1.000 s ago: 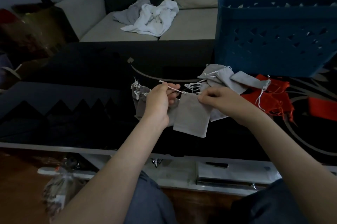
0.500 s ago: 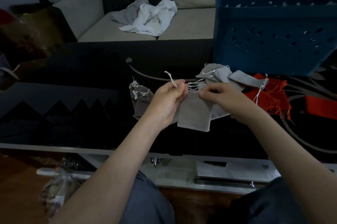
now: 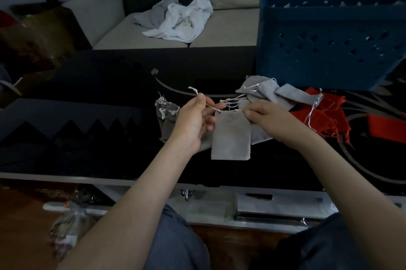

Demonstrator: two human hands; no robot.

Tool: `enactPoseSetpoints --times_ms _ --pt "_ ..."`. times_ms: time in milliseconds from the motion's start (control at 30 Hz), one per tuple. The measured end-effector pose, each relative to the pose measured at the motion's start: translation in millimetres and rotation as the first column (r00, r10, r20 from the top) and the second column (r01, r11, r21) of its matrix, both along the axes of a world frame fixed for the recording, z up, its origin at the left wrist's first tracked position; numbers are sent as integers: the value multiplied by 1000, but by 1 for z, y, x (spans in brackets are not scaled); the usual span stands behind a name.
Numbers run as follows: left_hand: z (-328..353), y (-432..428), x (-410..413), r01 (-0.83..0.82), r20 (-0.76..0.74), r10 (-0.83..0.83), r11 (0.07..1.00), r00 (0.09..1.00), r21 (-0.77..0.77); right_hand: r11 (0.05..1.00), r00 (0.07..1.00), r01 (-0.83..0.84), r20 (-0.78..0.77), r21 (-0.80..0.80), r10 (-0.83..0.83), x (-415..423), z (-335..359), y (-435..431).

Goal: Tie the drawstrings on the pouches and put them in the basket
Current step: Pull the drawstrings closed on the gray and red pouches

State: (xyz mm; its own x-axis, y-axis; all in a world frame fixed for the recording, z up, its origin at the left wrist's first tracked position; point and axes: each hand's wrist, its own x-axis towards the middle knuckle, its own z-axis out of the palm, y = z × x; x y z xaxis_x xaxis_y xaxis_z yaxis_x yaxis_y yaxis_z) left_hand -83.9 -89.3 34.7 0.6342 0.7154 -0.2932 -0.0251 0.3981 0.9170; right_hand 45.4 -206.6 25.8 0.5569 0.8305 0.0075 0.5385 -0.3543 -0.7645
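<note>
Both hands [image 3: 197,122] [image 3: 270,120] pinch grey pouch [image 3: 230,138], seemingly by its drawstring [image 3: 211,106]

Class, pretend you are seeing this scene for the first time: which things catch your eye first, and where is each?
At the centre, the left hand pinches the white drawstring of a grey pouch, while the right hand pinches its top edge. Behind, on the right, stands a big blue basket, with bright red pouches on the dark table in front of it.
</note>
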Motion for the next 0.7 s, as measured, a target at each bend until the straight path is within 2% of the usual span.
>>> enactPoseSetpoints --times_ms 133,300,400,500,600,700 --pt "-2 4 -1 -35 -30 34 999 999 -33 999 998 7 59 -51 -4 3 -2 0" --pt "-3 7 -4 -73 -4 74 991 997 111 992 999 20 39 -123 -15 12 1 -6" --pt "-5 7 -4 18 -97 1 980 995 198 987 990 49 141 -150 -28 14 0 -8" --pt "-9 6 -3 157 -231 -91 945 969 286 992 975 106 203 -74 -89 12 1 -11" --pt "-14 1 2 277 -324 -170 906 931 321 994 977 112 183 -9 -109 15 2 -14" --pt "-12 -3 6 349 -411 -183 859 893 375 998 985 56 161 31 -60 14 4 -13"
